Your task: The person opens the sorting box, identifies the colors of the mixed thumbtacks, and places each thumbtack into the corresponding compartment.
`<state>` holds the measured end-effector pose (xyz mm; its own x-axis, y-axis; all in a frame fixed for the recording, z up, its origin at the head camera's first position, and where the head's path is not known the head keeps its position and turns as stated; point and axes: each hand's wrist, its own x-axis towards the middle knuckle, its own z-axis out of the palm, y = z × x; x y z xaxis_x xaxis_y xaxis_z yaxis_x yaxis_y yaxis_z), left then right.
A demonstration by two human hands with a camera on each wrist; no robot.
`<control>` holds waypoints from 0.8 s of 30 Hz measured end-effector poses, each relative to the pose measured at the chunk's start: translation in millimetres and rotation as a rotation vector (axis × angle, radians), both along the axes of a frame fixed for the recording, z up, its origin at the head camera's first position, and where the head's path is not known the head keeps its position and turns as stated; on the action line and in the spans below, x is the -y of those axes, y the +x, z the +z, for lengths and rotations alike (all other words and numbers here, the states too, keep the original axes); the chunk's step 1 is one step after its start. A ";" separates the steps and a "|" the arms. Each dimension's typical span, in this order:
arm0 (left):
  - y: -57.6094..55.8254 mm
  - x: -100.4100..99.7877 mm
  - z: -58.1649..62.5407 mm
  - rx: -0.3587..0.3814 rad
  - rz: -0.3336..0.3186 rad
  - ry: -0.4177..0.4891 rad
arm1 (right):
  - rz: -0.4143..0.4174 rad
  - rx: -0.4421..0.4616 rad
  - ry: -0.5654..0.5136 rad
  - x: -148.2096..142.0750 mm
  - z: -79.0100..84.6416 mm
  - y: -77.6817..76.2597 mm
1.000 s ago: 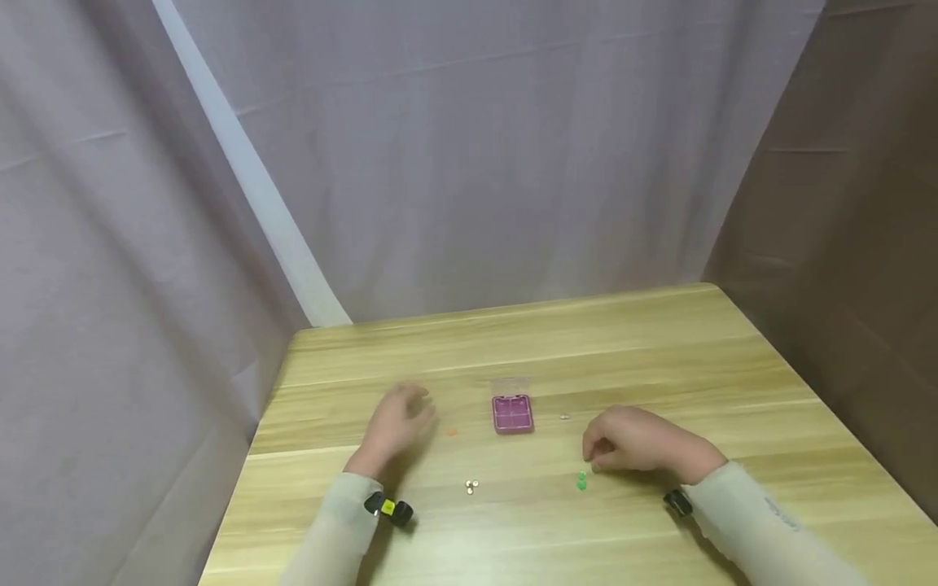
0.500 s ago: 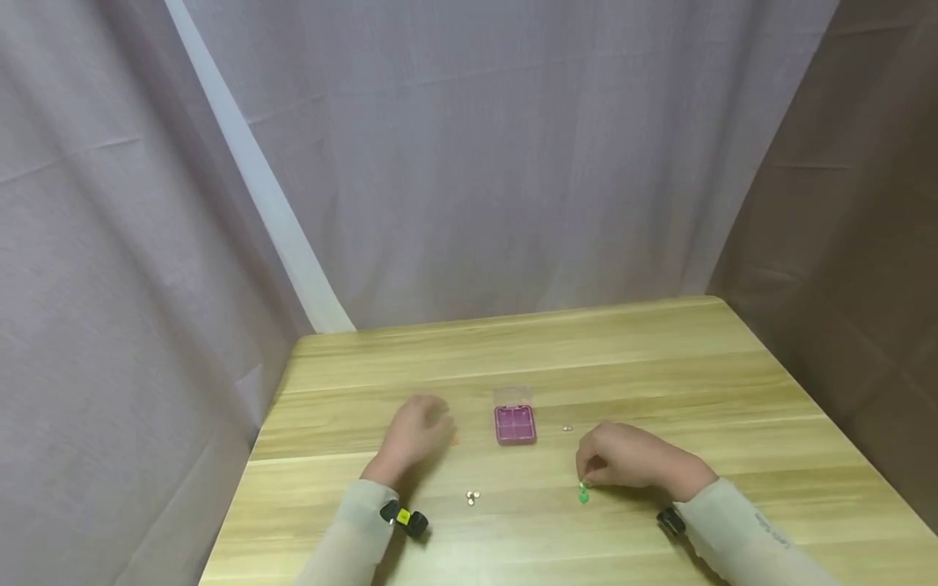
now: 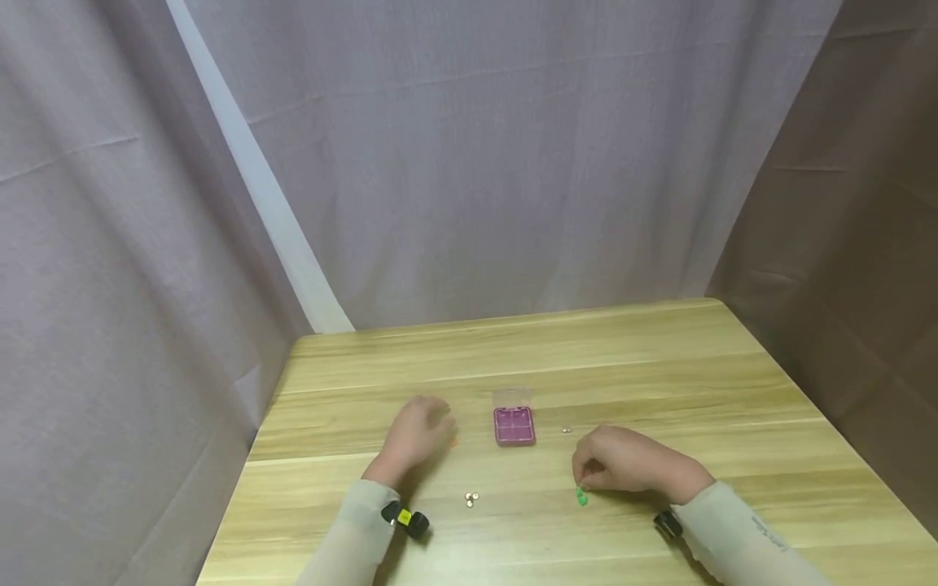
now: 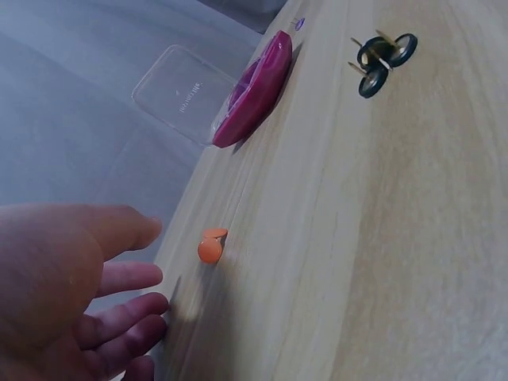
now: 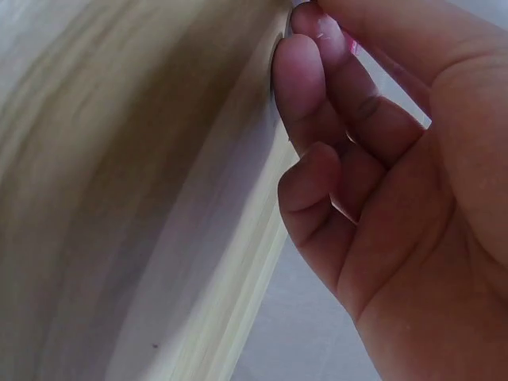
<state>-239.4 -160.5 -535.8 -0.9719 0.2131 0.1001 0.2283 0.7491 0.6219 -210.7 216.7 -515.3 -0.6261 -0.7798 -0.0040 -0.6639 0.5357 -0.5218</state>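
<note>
My right hand (image 3: 623,460) is low over the table, its thumb and fingertips pinching at the upper of the small green thumbtacks (image 3: 582,500). In the right wrist view its other fingers (image 5: 300,79) are curled, and the tacks are hidden. My left hand (image 3: 414,431) hovers with loosely bent fingers, holding nothing, beside two orange thumbtacks (image 4: 210,250). Between the hands, farther back, a purple four-compartment box (image 3: 515,426) lies with its clear lid (image 4: 186,91) swung back.
Three brass-coloured thumbtacks (image 3: 471,499) lie in front of the box, points up in the left wrist view. A pair of pale tacks (image 3: 567,430) sits right of the box. Grey curtains (image 3: 469,163) stand behind the wooden table (image 3: 645,350).
My right hand has lowered toward the green thumbtacks, and its fingertips have come onto the upper one. My left hand has shifted slightly right, nearer the orange tacks. The head view has tilted slightly.
</note>
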 end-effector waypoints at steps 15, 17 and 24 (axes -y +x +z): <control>-0.3 -3.1 0.5 0.016 -0.016 -0.004 | 0.023 -0.045 -0.007 1.0 1.9 0.9; -1.7 -3.8 0.0 0.013 -0.020 -0.010 | 0.010 -0.054 0.003 0.5 2.8 0.4; -5.7 -0.7 -1.5 -0.007 -0.032 -0.019 | -0.066 -0.125 0.015 9.8 5.8 -9.5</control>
<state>-245.1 -159.8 -537.3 -0.9640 0.2455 0.1024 0.2562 0.7529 0.6062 -220.1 206.8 -509.5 -0.6724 -0.7372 0.0663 -0.6864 0.5875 -0.4286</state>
